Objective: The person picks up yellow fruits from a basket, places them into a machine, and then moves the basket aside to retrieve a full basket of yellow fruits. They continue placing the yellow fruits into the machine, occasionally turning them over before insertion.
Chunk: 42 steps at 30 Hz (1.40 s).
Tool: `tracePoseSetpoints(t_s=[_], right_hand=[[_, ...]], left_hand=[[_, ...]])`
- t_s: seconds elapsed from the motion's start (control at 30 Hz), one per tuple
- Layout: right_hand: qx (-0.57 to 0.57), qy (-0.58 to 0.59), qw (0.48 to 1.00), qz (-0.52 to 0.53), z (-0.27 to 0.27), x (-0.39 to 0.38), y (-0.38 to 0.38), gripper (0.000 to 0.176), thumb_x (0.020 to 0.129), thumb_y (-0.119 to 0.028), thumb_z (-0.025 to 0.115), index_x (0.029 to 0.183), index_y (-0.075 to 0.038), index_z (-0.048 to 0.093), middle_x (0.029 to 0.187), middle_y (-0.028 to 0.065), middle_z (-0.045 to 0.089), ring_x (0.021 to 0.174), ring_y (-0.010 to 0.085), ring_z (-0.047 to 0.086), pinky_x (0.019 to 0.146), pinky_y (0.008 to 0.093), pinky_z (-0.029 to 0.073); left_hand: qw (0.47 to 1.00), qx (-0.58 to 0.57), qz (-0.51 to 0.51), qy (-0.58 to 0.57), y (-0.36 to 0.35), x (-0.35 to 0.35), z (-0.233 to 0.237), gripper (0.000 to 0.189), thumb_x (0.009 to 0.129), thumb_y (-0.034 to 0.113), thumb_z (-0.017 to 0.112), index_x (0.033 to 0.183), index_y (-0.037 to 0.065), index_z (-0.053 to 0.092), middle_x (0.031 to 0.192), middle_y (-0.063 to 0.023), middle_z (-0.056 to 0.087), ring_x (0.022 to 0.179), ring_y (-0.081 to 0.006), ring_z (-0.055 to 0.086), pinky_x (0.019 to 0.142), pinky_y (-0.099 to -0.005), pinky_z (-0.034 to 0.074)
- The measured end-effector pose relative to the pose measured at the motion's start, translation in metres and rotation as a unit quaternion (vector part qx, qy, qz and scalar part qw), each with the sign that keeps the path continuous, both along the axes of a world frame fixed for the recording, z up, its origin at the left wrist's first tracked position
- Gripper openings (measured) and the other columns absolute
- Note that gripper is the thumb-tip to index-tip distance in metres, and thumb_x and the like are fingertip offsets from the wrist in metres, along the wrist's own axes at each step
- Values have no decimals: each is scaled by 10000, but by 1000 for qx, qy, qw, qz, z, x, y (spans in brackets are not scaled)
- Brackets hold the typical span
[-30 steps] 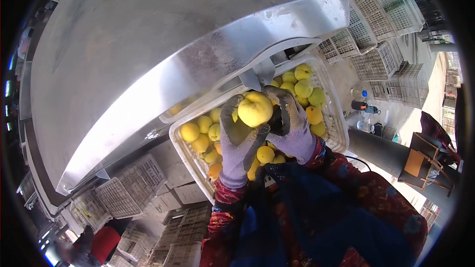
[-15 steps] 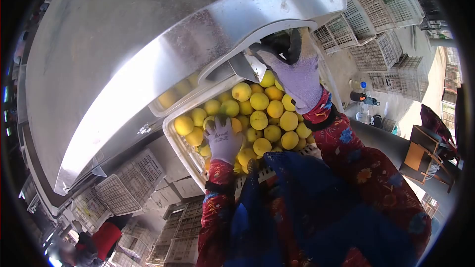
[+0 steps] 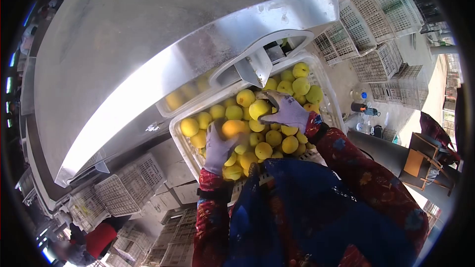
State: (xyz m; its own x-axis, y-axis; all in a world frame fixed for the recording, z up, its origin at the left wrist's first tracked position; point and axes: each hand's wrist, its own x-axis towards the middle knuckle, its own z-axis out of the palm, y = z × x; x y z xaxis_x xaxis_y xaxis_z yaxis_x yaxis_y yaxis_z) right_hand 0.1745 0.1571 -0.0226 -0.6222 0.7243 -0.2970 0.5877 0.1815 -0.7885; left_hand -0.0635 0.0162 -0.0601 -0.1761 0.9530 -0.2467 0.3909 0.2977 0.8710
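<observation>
A white plastic crate (image 3: 179, 141) is filled with yellow and yellow-green citrus fruits (image 3: 263, 151). My left hand (image 3: 217, 149), in a pale lilac glove, is curled around an orange-yellow citrus fruit (image 3: 233, 128) at the crate's left part. To the right, my right hand (image 3: 288, 112), gloved the same way, has its thumb and fingers about a yellow citrus fruit (image 3: 259, 110) on top of the pile. Fingertips of both hands are partly hidden behind the fruits or dark against them.
Beyond the crate curves a large metal surface with a shiny rim (image 3: 198, 34); a metal chute (image 3: 255, 66) juts over the crate's far side. Stacked crates (image 3: 378, 7) stand right, more crates (image 3: 118, 193) lower left. A person in red (image 3: 101, 240) is at lower left.
My right hand has come down from the opening by the chute onto the fruits. My left hand now has an orange-yellow citrus fruit lifted in its grip. The view has shifted slightly.
</observation>
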Motion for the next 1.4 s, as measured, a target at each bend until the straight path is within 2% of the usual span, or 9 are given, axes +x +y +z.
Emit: tracePoseSetpoints(t_s=[0.07, 0.17, 0.23, 0.33, 0.67, 0.87, 1.03, 1.23, 1.4], right_hand=[[-92, 176, 979, -45, 37, 8, -10, 680, 786, -220, 809, 1364, -38, 500, 1292, 124, 609, 1232, 255, 571, 1048, 367, 447], [-161, 302, 938, -51, 62, 8, -30, 698, 808, -83, 783, 1425, -42, 459, 1390, 108, 545, 1307, 212, 507, 1081, 345, 430], [-204, 314, 927, -35, 78, 7, -38, 697, 815, -70, 773, 1430, -25, 448, 1426, 118, 507, 1330, 219, 482, 1089, 357, 424], [-148, 311, 938, -32, 93, 2, -43, 733, 801, -82, 788, 1437, -2, 432, 1441, 154, 480, 1352, 263, 459, 1106, 382, 410], [140, 174, 964, -144, 95, -16, -38, 781, 771, -184, 840, 1406, -4, 424, 1295, 202, 576, 1114, 361, 601, 947, 434, 490], [304, 19, 933, -194, 45, -65, 52, 696, 777, -218, 827, 1318, 5, 451, 1149, 224, 621, 929, 412, 630, 826, 458, 523], [159, 194, 937, -242, 86, -52, 51, 632, 795, -163, 796, 1304, 11, 464, 1135, 208, 632, 926, 369, 647, 802, 451, 526], [147, 221, 964, -5, 103, -20, -20, 747, 756, -140, 837, 1390, -12, 463, 1350, 194, 559, 1170, 322, 601, 988, 407, 488], [64, 278, 953, -100, 85, -15, -39, 862, 701, -130, 868, 1429, 4, 428, 1426, 190, 495, 1322, 325, 496, 1104, 422, 404]], left_hand=[[929, -60, 98, -351, -6, 2, 43, 633, 904, 419, 698, 1314, -24, 507, 1131, -105, 620, 1006, -171, 626, 803, -303, 525], [817, 29, 107, -566, -29, 18, 32, 783, 887, 531, 683, 1428, 25, 429, 1370, -149, 534, 1268, -271, 534, 1082, -391, 432], [908, 25, 113, -402, -35, 32, 42, 855, 826, 541, 736, 1411, 9, 410, 1309, -129, 544, 1166, -245, 574, 1005, -372, 490], [825, 38, 153, -543, -19, 47, 83, 1021, 711, 587, 813, 1429, 16, 363, 1432, -158, 447, 1277, -271, 506, 1049, -395, 462], [832, 69, 161, -526, 7, 48, 93, 1177, 593, 596, 888, 1462, 22, 340, 1472, -179, 422, 1330, -290, 472, 1102, -413, 420], [874, 74, 136, -460, 23, 33, 116, 950, 711, -15, 839, 1501, 30, 312, 1374, -132, 487, 1258, -277, 528, 1010, -381, 514], [900, 99, 118, -408, 31, 37, 123, 999, 663, -83, 846, 1500, 38, 314, 1425, -128, 435, 1286, -282, 504, 1056, -417, 490], [853, 73, 154, -493, 38, 47, 133, 841, 729, -98, 786, 1449, 30, 372, 1409, -131, 467, 1292, -282, 503, 1065, -421, 479], [845, 151, 83, -507, 35, 53, 120, 764, 757, -120, 733, 1427, 29, 398, 1410, -134, 476, 1299, -276, 499, 1094, -419, 435]])
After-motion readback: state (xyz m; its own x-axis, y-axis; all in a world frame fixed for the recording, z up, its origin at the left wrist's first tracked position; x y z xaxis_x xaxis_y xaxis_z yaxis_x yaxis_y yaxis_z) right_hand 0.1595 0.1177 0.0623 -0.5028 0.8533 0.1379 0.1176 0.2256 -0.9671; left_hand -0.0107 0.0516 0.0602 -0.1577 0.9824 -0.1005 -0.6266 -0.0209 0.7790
